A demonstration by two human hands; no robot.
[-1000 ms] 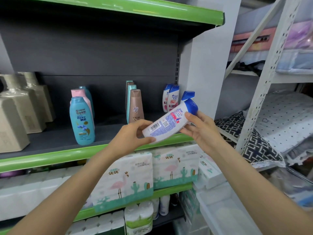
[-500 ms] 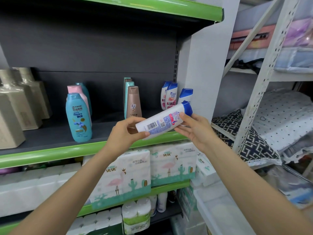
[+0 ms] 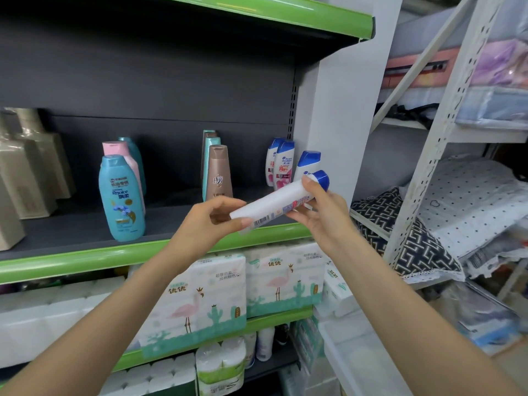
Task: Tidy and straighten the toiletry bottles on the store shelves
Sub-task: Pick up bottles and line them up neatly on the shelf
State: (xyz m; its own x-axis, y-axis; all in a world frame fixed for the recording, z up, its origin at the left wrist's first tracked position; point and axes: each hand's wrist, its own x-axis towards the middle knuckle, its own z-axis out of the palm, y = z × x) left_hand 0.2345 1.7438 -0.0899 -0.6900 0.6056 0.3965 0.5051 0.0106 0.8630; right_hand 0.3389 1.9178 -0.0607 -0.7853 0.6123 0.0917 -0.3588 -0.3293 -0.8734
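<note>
A white shampoo bottle with a blue cap (image 3: 274,200) lies tilted in front of the grey shelf (image 3: 80,235), cap up and to the right. My left hand (image 3: 211,221) pinches its bottom end near the barcode. My right hand (image 3: 323,215) grips the cap end, thumb on top. Behind it stand three matching white and blue bottles (image 3: 283,164) at the shelf's right end. A brown bottle (image 3: 218,172) heads a row in the middle. A blue bottle (image 3: 121,198) stands further left with a pink one (image 3: 118,151) behind.
Beige square bottles (image 3: 25,167) fill the shelf's left end. Tissue packs with flamingo prints (image 3: 200,298) sit on the shelf below. A white upright panel (image 3: 337,95) closes the shelf on the right. Beyond it a metal rack (image 3: 428,138) holds folded bedding.
The bottle has rolled in my hands, so its printed label now faces down and plain white faces up. It has tipped a little flatter, and my view has shifted slightly.
</note>
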